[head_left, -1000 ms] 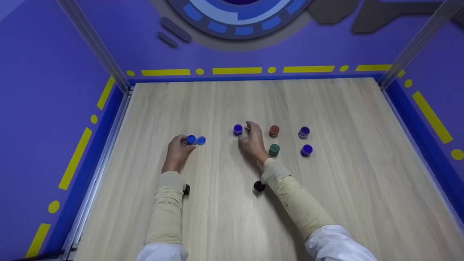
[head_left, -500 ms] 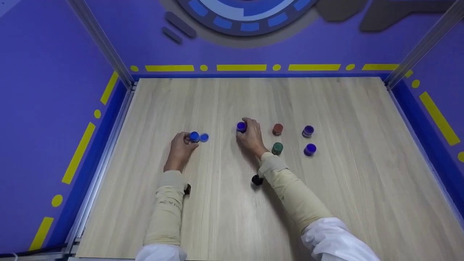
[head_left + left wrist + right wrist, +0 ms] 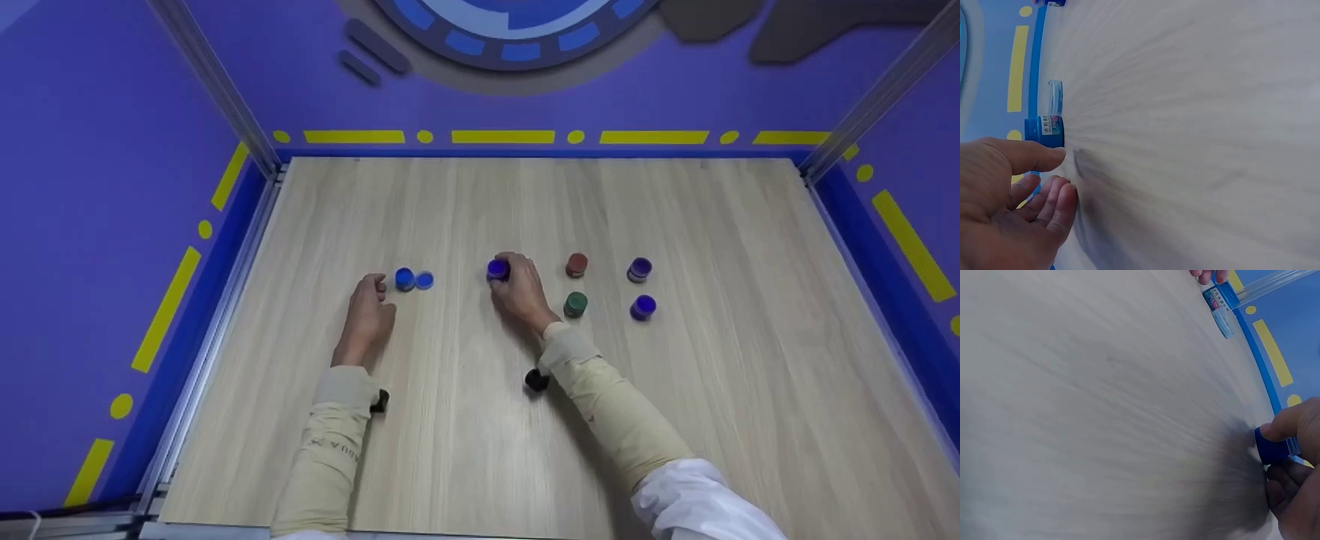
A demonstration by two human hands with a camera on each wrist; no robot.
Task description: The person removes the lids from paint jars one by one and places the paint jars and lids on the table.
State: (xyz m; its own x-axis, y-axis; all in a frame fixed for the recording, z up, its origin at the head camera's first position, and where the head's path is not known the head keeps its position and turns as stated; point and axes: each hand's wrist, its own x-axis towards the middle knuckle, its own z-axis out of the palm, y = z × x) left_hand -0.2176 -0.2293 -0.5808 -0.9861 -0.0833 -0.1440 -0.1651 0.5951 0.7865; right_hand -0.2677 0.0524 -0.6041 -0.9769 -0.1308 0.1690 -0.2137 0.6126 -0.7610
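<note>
My left hand (image 3: 367, 315) is just left of a small blue paint jar (image 3: 405, 279), its fingers relaxed and holding nothing. In the left wrist view a gap shows between thumb and fingers, and the jar (image 3: 1044, 130) with a printed label stands beyond the thumb. A clear, blue-tinted lid (image 3: 424, 280) lies against the jar's right side. Nearer the middle of the table, my right hand (image 3: 523, 294) grips a violet-blue paint jar (image 3: 496, 270) between thumb and fingers. The right wrist view shows the thumb pressed on this jar (image 3: 1270, 449), with fingers on its other side.
Right of my right hand stand a red-brown jar (image 3: 577, 265), a green jar (image 3: 576, 304) and two purple jars, one farther back (image 3: 640, 270) and one nearer (image 3: 643, 307). Blue panels with yellow marks (image 3: 502, 137) enclose the wooden table (image 3: 465, 420) at back and sides.
My left hand has let go of the blue jar and drawn back a little to the left. My right hand has moved left and taken hold of the violet-blue jar.
</note>
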